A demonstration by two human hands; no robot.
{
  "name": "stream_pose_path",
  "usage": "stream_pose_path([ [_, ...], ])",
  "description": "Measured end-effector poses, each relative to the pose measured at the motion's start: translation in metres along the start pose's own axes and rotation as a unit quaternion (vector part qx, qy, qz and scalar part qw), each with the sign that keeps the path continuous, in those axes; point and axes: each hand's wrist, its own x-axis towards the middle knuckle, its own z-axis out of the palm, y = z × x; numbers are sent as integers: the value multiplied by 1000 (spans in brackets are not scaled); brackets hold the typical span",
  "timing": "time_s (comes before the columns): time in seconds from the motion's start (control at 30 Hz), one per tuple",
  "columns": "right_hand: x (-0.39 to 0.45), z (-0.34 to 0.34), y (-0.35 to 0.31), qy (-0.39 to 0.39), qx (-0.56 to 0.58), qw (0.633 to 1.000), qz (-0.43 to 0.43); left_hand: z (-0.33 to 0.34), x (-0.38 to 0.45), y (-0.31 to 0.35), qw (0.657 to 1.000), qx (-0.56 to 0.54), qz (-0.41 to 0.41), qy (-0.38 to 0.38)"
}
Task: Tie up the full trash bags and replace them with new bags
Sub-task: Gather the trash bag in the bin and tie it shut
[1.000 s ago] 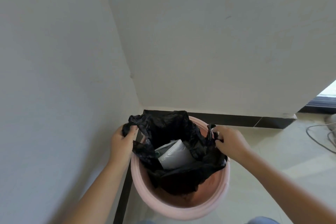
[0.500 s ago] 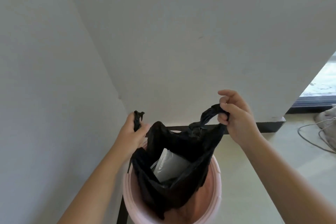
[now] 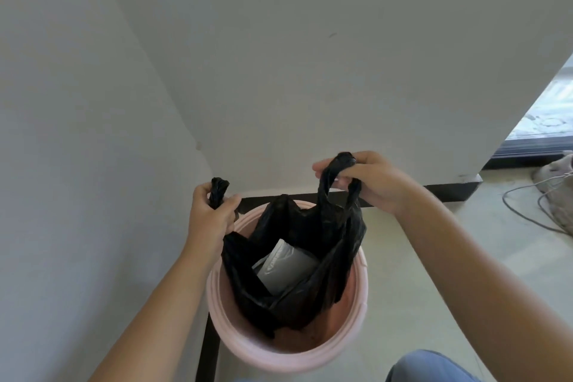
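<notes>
left hand (image 3: 214, 214): my fingers are closed round one bunched handle of the black trash bag (image 3: 297, 273), left of centre.
right hand (image 3: 372, 183): fingers are curled through the other handle loop, higher up, right of centre.
bag: hangs open, part inside the pink bin (image 3: 288, 353) at lower centre, grey packet (image 3: 285, 265) showing.
why: i hold the handles apart, i judge, so i can cross and knot them.

White walls (image 3: 310, 56) meet in the corner, a dark baseboard (image 3: 446, 188) running along the bottom. Pale floor (image 3: 434, 273) right, grey cable (image 3: 524, 214) looping across it (beside a crumpled beige heap (image 3: 558, 180)).
</notes>
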Motion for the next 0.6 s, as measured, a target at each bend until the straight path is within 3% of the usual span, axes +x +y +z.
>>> stream_pose_path([
  [0.07, 11, 8, 10, 46, 137, 989, 32, 1, -2, 1, 1000, -6, 27, -5],
  [0.13, 14, 12, 23, 64, 156, 985, 29, -6, -6, -6, 997, 34, 18, -62],
  [0.2, 9, 4, 38, 13, 147, 989, -8, -22, -14, -17, 981, 109, -16, -163],
  [0.3, -13, -17, 57, -113, -60, 991, -40, -47, -24, -35, 941, 196, -64, -269],
  [0.4, -16, -25, 77, -94, -294, 951, -37, -55, -21, -46, 932, 226, -78, -271],
  [0.53, 9, -10, 95, -129, -408, 903, -23, -40, -5, -53, 938, 200, -56, -278],
  [0.6, 26, 4, 94, -125, -369, 921, 6, -31, 3, -60, 940, 193, -26, -280],
])
